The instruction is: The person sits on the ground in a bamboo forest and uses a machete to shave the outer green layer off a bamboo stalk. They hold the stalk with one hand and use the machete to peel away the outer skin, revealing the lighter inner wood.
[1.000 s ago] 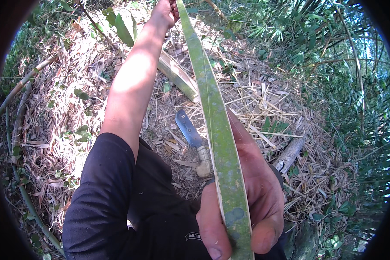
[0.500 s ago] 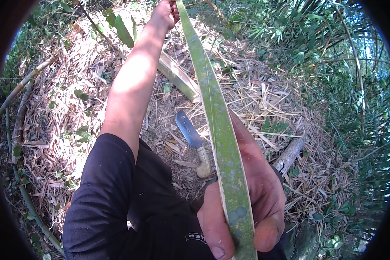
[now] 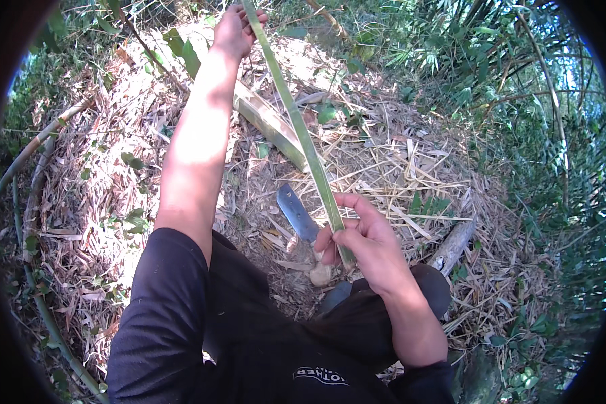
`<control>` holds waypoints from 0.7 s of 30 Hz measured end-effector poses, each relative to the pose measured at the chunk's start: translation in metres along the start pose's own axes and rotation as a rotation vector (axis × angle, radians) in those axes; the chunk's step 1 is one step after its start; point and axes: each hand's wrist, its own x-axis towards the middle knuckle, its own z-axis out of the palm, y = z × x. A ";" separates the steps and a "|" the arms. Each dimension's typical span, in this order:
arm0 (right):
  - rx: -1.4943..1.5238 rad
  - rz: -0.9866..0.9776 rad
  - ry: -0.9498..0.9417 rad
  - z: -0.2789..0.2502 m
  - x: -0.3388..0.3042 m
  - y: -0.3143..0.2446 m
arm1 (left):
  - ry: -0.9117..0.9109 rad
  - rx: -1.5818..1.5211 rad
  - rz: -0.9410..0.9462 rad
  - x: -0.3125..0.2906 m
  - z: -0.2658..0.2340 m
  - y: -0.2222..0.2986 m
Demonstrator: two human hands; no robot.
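Observation:
A long green bamboo strip (image 3: pixel 295 114) stretches between both hands, slanting from the far left down to the near right. My left hand (image 3: pixel 234 32) is extended at the far end, fingers curled around the strip. Near the strip's lower end, my right hand (image 3: pixel 360 239) pinches it between thumb and fingers. Below, a machete (image 3: pixel 295 212) with a broad dark blade and a pale handle lies on the ground, its handle partly behind the right hand's fingers. A split bamboo piece (image 3: pixel 269 124) rests on the ground behind the strip.
Thin pale bamboo shavings (image 3: pixel 390 178) and dry leaves (image 3: pixel 74 229) cover the ground. A short grey log (image 3: pixel 452 242) lies at the right. Curved stems (image 3: pixel 30 151) rise along the left, and green bushes (image 3: pixel 491 67) stand at the far right.
My right hand and the strip's near end have moved down and away from the head, toward the machete. The left hand has shifted slightly left and nearer, still on the strip.

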 end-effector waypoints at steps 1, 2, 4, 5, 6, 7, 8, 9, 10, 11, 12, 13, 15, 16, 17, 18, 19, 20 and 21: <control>-0.041 0.032 0.059 -0.003 0.012 0.014 | 0.045 0.001 -0.021 0.002 -0.007 0.016; -0.084 0.055 0.080 -0.013 0.023 0.033 | 0.091 0.003 0.025 -0.009 0.006 0.023; -0.266 0.055 0.197 -0.034 0.041 0.074 | 0.127 0.056 0.062 -0.056 0.052 0.045; -0.403 0.023 0.261 -0.036 0.055 0.093 | -0.073 0.007 0.045 -0.050 0.033 0.069; -0.543 0.007 0.353 -0.043 0.066 0.114 | -0.051 0.035 0.084 -0.064 0.046 0.074; -0.771 -0.083 0.416 -0.054 0.077 0.140 | -0.030 0.070 0.128 -0.086 0.058 0.083; -1.000 -0.178 0.465 -0.060 0.088 0.162 | -0.038 0.092 0.175 -0.096 0.057 0.094; -1.049 0.042 0.366 -0.063 0.095 0.179 | -0.043 0.115 0.220 -0.104 0.053 0.105; -1.099 0.263 0.279 -0.074 0.100 0.194 | -0.013 0.144 0.225 -0.108 0.051 0.107; -1.123 0.407 0.238 -0.093 0.107 0.231 | -0.032 0.137 0.219 -0.115 0.056 0.105; -1.142 0.538 0.172 -0.102 0.114 0.262 | 0.003 0.112 0.199 -0.124 0.056 0.108; -1.135 0.592 0.135 -0.094 0.114 0.269 | 0.056 0.107 0.180 -0.134 0.047 0.108; -1.173 0.683 0.083 -0.073 0.111 0.282 | -0.031 0.136 0.192 -0.151 0.019 0.106; -1.218 0.716 0.082 -0.067 0.112 0.289 | 0.044 0.134 0.213 -0.159 0.018 0.104; -1.205 0.724 0.161 -0.069 0.113 0.309 | 0.113 0.119 0.230 -0.168 0.020 0.097; -1.196 0.729 0.246 -0.078 0.120 0.339 | 0.037 0.118 0.209 -0.181 0.017 0.099; -1.187 0.732 0.327 -0.082 0.130 0.356 | 0.085 0.100 0.203 -0.194 0.017 0.095; -1.216 0.715 0.326 -0.076 0.134 0.356 | 0.126 0.155 0.244 -0.209 0.017 0.095; -1.245 0.709 0.334 -0.074 0.133 0.354 | 0.163 0.201 0.276 -0.220 0.017 0.094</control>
